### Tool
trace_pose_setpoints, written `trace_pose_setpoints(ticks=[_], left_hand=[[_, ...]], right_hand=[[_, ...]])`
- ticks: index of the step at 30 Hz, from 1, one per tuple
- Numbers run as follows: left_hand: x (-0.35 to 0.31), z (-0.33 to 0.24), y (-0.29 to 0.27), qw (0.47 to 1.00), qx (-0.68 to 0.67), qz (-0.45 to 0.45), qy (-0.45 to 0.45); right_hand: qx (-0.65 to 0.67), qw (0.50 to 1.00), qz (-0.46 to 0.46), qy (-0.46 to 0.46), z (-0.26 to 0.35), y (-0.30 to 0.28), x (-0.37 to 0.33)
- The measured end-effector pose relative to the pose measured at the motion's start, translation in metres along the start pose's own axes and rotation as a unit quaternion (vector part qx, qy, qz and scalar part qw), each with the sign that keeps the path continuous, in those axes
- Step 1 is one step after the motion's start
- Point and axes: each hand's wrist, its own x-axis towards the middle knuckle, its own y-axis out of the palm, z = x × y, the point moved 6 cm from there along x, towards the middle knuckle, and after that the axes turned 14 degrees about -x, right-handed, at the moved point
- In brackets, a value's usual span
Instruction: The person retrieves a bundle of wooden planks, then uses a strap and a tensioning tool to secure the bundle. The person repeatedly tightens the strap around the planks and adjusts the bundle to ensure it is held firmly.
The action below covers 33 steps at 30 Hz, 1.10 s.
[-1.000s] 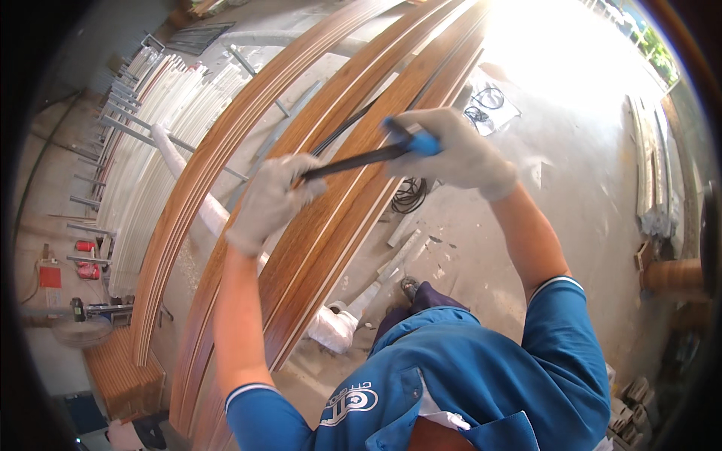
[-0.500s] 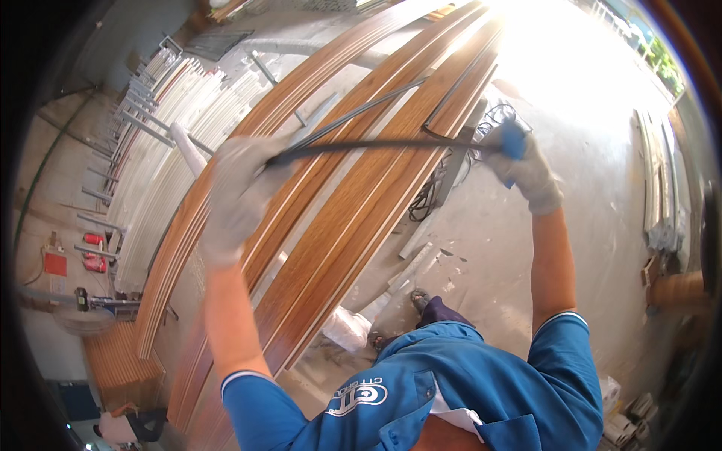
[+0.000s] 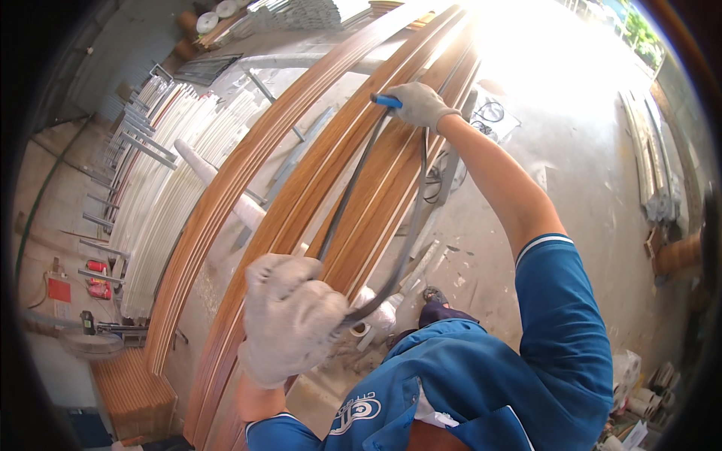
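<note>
Both of my hands wear pale work gloves. My left hand is a closed fist in front of me, wrapped round a flexible dark strip. The strip curves from that fist up to beneath my right hand. A second dark length also runs between the two hands, above the planks. My right hand, farther off, is closed on a small blue tool whose kind I cannot make out. Beneath both hands lie long wood-grain planks, with pale gaps between some of them.
White profiles are stacked on a metal rack at left. A wrapped roll lies by the nearest plank. Brown panels stand at lower left. Cables lie beyond the planks, and more long profiles lie at far right.
My right hand has moved left and away from me, over the planks, with the blue tool. My left hand has come down and nearer to me. The strip, stretched across before, now hangs in a curve.
</note>
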Motion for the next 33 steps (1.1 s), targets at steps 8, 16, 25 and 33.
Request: trace_pose_setpoints(ticks=[8, 16, 25, 33], left_hand=[[-0.019, 0.143, -0.018, 0.849, -0.350, -0.281, -0.278], [0.009, 0.166, 0.032, 0.871, -0.344, -0.155, -0.316], [-0.204, 0.103, -0.080, 0.922, 0.158, -0.173, -0.309], [-0.460, -0.075, -0.177, 0.550, 0.493, -0.114, -0.665]], right_hand=[[0.516, 0.678, -0.174, -0.494, 0.205, -0.156, -0.112], [0.611, 0.581, 0.013, -0.537, 0.270, -0.197, -0.193], [0.487, 0.652, -0.119, -0.569, 0.229, -0.193, -0.196], [0.213, 0.960, -0.130, -0.131, 0.083, -0.078, -0.136]])
